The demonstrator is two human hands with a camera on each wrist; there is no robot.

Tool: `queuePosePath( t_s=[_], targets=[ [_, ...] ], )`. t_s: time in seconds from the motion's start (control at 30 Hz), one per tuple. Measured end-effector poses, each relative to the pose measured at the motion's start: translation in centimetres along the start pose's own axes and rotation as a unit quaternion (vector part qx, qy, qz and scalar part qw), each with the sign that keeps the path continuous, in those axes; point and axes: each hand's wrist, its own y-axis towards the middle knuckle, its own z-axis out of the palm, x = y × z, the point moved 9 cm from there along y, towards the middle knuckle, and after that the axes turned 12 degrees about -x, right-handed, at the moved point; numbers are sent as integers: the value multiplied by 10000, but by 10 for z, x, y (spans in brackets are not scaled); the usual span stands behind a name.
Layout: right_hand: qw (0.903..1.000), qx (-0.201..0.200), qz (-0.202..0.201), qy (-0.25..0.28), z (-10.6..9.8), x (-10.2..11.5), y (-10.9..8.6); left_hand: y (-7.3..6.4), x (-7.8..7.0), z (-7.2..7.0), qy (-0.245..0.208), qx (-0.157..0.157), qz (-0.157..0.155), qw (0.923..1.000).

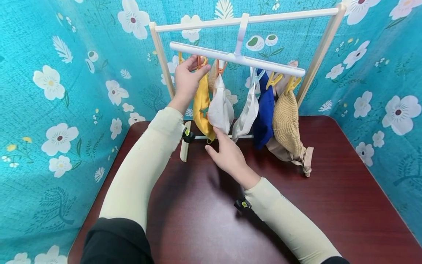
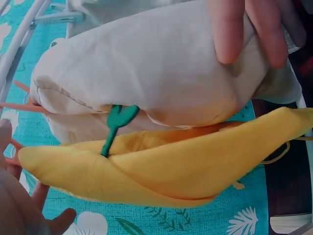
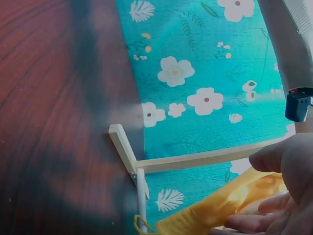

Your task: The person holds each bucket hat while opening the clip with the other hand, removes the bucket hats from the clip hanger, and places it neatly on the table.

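My left hand (image 1: 188, 82) is raised to the hanger bar and pinches an orange clothespin (image 1: 199, 61) at the top of a yellow cloth hat (image 1: 200, 102). A green leaf-shaped piece (image 2: 119, 122) sticks up from the yellow hat, which hangs folded. Beside it, a white hat (image 1: 220, 106) hangs from another orange clothespin (image 1: 221, 67). My right hand (image 1: 230, 154) is below, fingers extended, with fingertips at the lower edge of the white hat. In the right wrist view, the right hand's fingers (image 3: 254, 220) lie near the yellow hat.
A white hanger (image 1: 237, 58) hooks over a wooden rack (image 1: 250, 19). Farther right hang another white hat (image 1: 247, 112), a blue one (image 1: 265, 113) and a woven tan hat (image 1: 287, 119) with ties. The rack stands on a dark red table (image 1: 211, 220), before a flowered blue curtain (image 1: 66, 91).
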Motion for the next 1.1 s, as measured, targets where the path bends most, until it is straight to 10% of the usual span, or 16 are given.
queuePosePath(
  t_s=[0.3,1.1],
  targets=[
    [9997,227,-34,-102,16,-1,-1,-5,-9,0,47,-263,516,9983],
    [9966,-157,82,-803,37,-3,33,-5,-10,-1,425,-73,289,9987]
  ],
)
